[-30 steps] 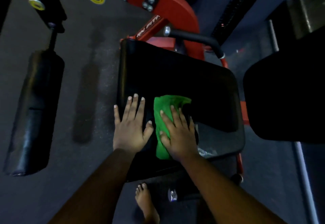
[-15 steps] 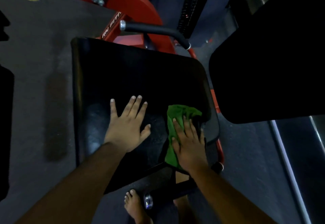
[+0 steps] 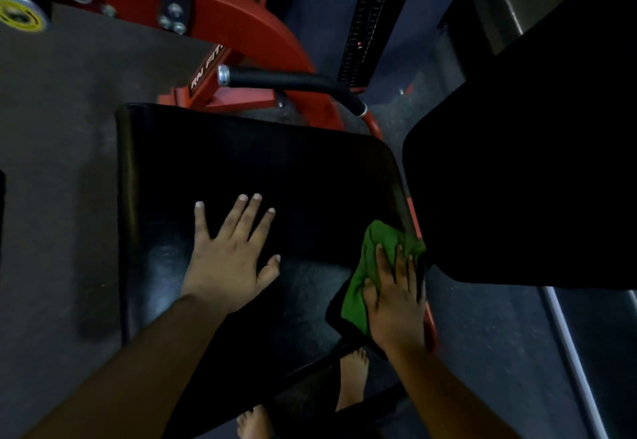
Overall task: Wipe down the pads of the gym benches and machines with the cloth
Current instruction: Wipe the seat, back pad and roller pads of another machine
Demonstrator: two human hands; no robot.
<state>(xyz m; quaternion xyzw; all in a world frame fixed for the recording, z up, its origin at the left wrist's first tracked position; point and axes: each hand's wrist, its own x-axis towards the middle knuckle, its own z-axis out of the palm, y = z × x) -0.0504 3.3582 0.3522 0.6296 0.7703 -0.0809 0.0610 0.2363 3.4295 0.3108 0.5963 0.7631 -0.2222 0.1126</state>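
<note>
A black seat pad (image 3: 262, 176) of a red machine fills the middle of the view. My left hand (image 3: 231, 252) lies flat on it with fingers spread, near the front. My right hand (image 3: 396, 295) presses a green cloth (image 3: 362, 287) against the pad's right front edge with straight fingers. The cloth bunches up beyond my fingertips and part of it is hidden under my palm.
A second black pad (image 3: 524, 180) stands close on the right, almost touching the cloth. The red frame (image 3: 234, 25) and a black handle (image 3: 286, 80) lie behind the seat. Grey floor (image 3: 58, 149) is on the left. My bare feet (image 3: 351, 376) show below the seat.
My right hand has slid the green cloth to the right, from the pad's middle to its right edge. My left hand stays flat on the pad. The view has shifted right.
</note>
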